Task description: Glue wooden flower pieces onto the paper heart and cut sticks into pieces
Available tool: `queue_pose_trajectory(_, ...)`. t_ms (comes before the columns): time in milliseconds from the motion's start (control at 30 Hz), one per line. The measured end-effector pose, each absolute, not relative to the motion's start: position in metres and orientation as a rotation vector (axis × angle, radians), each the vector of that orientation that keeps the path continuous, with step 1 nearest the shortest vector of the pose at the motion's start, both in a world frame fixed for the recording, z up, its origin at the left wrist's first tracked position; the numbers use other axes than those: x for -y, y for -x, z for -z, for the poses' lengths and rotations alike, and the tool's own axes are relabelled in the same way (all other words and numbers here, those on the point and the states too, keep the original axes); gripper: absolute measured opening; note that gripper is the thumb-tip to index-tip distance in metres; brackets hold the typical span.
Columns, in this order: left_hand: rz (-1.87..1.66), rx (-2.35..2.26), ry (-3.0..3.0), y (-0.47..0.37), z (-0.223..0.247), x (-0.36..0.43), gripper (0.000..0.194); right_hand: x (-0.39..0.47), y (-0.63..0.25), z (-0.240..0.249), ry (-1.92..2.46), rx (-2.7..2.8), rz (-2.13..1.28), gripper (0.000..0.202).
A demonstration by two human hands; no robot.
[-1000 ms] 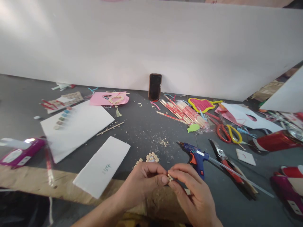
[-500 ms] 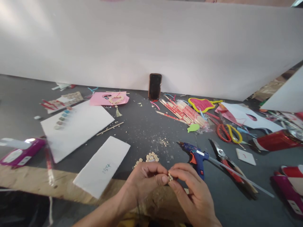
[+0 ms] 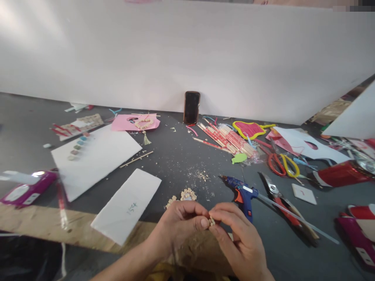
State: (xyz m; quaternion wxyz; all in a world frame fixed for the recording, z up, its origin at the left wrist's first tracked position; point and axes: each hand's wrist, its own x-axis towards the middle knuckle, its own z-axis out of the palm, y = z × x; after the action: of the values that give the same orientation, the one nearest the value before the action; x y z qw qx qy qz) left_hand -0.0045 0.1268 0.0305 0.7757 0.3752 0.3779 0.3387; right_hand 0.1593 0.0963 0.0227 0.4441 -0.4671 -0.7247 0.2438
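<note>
My left hand (image 3: 183,224) and my right hand (image 3: 238,236) meet at the table's front edge. Between their thumbs and fingertips they pinch a small cluster of pale wooden pieces (image 3: 211,221), partly covered by the fingers. Just beyond my left hand lies a ring of similar small round pieces (image 3: 188,194), with another little cluster (image 3: 170,201) beside it. To the right of my hands rests a blue glue gun (image 3: 241,193) with an orange trigger and a long clear glue stick (image 3: 299,218) in its back.
Pliers with red handles (image 3: 278,199), scissors (image 3: 283,164) and a red can (image 3: 342,173) lie to the right. Patterned red sticks (image 3: 219,136) are farther back. A phone (image 3: 191,107) leans on the white board (image 3: 146,58). White foam pieces (image 3: 127,207) lie left; crumbs (image 3: 202,174) dot the dark table.
Both hands stay nearly in place. The small cluster between the fingertips has shifted very slightly; nothing else visibly moves.
</note>
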Motion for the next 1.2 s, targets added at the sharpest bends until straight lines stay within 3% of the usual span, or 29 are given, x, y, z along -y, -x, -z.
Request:
queue_pose_trajectory(533, -0.745, -0.874, -0.976, 0.0091, -0.0286, -0.1267, 0.012, -0.0970, -0.1594, -0.0235, 1.151, 1.821, -0.548, 0.019)
queue_pose_trajectory(1200, -0.767, -0.792, -0.689, 0.0042, -0.0253, -0.1248, 0.019, -0.0952, -0.1606, -0.0209, 1.161, 1.794, -0.556, 0.021)
